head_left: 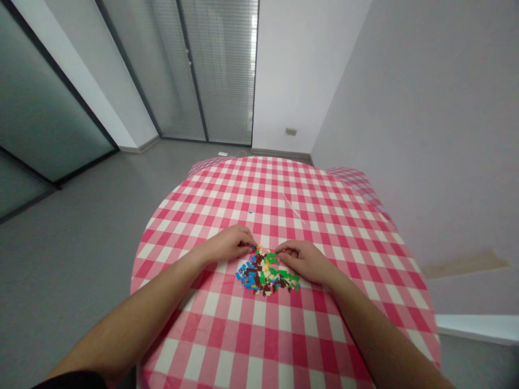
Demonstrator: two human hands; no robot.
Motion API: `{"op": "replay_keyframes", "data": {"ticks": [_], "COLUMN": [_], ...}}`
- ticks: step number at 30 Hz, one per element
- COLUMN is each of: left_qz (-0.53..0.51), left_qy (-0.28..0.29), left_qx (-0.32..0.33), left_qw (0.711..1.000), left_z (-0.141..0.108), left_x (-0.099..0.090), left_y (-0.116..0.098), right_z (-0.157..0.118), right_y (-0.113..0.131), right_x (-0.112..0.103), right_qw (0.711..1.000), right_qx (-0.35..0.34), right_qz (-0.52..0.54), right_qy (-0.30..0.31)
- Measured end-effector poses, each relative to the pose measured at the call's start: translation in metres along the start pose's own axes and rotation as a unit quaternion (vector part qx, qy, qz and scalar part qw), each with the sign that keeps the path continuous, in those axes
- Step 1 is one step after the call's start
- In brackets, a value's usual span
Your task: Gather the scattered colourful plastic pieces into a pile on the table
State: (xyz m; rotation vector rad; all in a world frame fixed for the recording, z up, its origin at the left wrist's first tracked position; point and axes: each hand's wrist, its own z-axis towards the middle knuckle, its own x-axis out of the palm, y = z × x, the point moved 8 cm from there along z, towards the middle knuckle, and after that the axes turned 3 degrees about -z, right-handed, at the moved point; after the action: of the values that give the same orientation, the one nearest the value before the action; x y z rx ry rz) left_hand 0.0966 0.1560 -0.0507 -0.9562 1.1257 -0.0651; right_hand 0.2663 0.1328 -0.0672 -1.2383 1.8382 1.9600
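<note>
A heap of small plastic bricks (265, 273) in blue, green, brown, white and red lies on the red-and-white gingham tablecloth (227, 205). My left hand (227, 243) sits at the heap's top left, its fingertips curled together at the edge. My right hand (299, 260) rests on the upper right side of the heap, fingers bent over the pieces. Whether either hand pinches a piece is hidden by the fingers. A single tiny blue piece (250, 212) lies apart, farther out on the cloth.
The cloth-covered round table (259, 167) has a curved edge, with cloth hanging past it at the far right. Grey floor (73, 216) surrounds it. Beyond are glass partitions with blinds (219, 70) and a pale wall (409, 135) to the right.
</note>
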Motion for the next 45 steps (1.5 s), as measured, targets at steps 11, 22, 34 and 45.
{"op": "replay_keyframes", "data": {"ticks": [11,22,34,45], "left_qz": [-0.062,-0.076,-0.025,-0.052], "left_qy": [-0.028,-0.032,0.002,-0.102], "left_qx": [-0.070,-0.069,-0.012,-0.101], "left_qw": [0.995,0.994,1.000,0.988], "left_z": [-0.007,-0.010,-0.010,-0.011], "left_x": [-0.005,-0.012,-0.013,-0.019], "left_y": [0.015,0.022,0.009,0.033], "right_z": [-0.001,-0.001,0.000,0.001], "right_y": [0.000,-0.001,-0.002,-0.008], "right_x": [0.000,0.001,0.000,0.001], "right_qw": [1.000,1.000,1.000,1.000], "right_qx": [0.017,0.015,0.016,0.010], "right_qz": [0.008,0.013,0.003,0.000], "right_qy": [0.002,0.007,0.000,-0.001]}}
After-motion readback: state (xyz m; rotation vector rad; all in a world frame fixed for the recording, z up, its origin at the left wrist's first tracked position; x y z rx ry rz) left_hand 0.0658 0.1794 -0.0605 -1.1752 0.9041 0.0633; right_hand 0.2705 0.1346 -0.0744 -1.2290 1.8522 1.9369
